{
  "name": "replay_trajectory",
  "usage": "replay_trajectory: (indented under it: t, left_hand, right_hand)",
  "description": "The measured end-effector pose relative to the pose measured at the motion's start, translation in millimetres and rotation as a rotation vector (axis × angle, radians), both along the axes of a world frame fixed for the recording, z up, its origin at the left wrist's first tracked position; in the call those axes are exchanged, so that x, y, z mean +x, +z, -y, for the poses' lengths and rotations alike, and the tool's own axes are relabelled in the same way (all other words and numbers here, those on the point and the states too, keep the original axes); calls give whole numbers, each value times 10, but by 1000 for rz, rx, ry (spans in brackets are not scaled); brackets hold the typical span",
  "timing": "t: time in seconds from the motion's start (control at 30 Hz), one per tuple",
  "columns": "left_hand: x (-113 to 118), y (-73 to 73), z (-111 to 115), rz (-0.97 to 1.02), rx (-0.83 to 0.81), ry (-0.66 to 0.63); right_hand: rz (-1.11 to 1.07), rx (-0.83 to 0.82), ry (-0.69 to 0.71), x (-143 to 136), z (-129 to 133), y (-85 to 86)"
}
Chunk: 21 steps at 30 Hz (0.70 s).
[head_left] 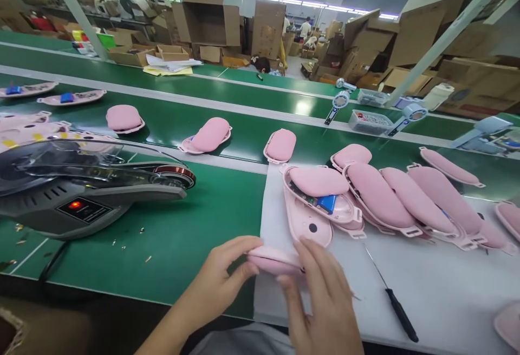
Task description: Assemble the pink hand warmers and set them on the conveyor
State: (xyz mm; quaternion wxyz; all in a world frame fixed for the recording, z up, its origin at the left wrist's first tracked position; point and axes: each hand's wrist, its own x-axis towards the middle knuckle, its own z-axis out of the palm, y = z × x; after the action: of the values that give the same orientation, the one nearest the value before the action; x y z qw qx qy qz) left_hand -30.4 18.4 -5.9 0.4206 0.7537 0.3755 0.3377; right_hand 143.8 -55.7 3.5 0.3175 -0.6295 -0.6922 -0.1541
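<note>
Between my two hands is a pink oval plastic casing [273, 261], its two halves laid together with a thin dark seam along the side. My left hand [223, 274] pinches its left end between thumb and fingers. The right end is gripped by my right hand [320, 295], fingers on top and thumb in front. Just beyond it lies an open pink casing [320, 211] showing a blue battery [326, 203] and circuit board. A screwdriver [400, 311] with a black handle rests on the white sheet to the right of my right hand.
Several pink casings [377, 195] are piled at the right on the white sheet [442, 284]. A grey machine with a clear cover [89, 198] stands at the left, small metal bits near it. More casings [211, 134] sit along the green belt. Blue handheld devices [408, 117] are farther back.
</note>
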Motion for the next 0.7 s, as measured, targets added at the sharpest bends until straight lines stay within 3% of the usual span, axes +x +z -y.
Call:
replay_trajectory:
  t: [0.07, 0.17, 0.33, 0.53, 0.63, 0.7]
  left_hand:
    - [47, -81, 15, 84, 66, 27]
    - [102, -133, 33, 194, 203, 96]
    - [92, -53, 66, 221, 319, 84]
    - [-88, 75, 14, 145, 378, 115]
    - [-158, 42, -2, 53, 364, 99]
    - [-139, 13, 39, -25, 371, 163]
  right_hand:
    - [-32, -1, 52, -123, -78, 62]
    - [-137, 40, 15, -222, -132, 82]
    - [-148, -11, 50, -246, -104, 115]
    - [-172, -5, 100, -306, -160, 153]
    - [-54, -34, -1, -193, -91, 69]
    - [-19, -80, -40, -94, -17, 10]
